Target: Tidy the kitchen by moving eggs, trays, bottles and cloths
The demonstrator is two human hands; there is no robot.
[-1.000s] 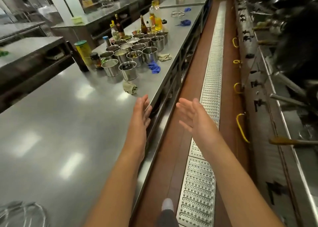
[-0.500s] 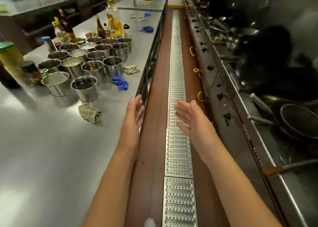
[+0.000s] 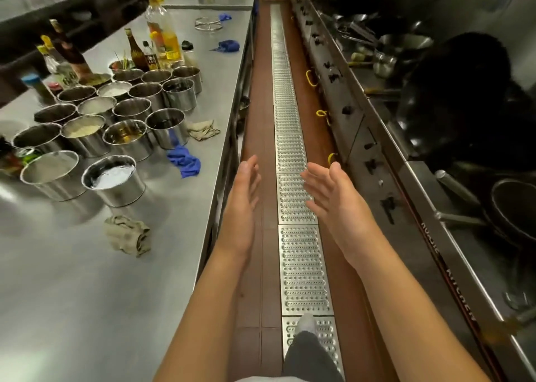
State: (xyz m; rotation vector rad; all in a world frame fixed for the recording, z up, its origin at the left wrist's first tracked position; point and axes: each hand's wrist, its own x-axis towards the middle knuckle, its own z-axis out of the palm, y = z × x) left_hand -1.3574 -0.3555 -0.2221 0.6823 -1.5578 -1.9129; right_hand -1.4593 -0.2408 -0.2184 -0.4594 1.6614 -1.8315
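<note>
My left hand (image 3: 243,199) and my right hand (image 3: 333,199) are held out over the aisle floor, palms facing each other, fingers straight, holding nothing. On the steel counter (image 3: 87,280) to my left lie a crumpled beige cloth (image 3: 127,235), a blue cloth (image 3: 184,160), a second beige cloth (image 3: 203,129) and another blue cloth (image 3: 227,46) farther back. Several sauce and oil bottles (image 3: 162,38) stand behind a cluster of steel canisters (image 3: 116,120). My left hand is just past the counter's edge.
A perforated metal floor drain (image 3: 293,178) runs down the brown aisle. On the right is a stove line (image 3: 377,149) with knobs, yellow handles, dark woks (image 3: 458,97) and pans. A wire ring stand (image 3: 208,23) sits far back on the counter.
The view has moved forward along the aisle; the canisters and cloths are nearer and farther left. Both hands keep the same open, palms-facing pose.
</note>
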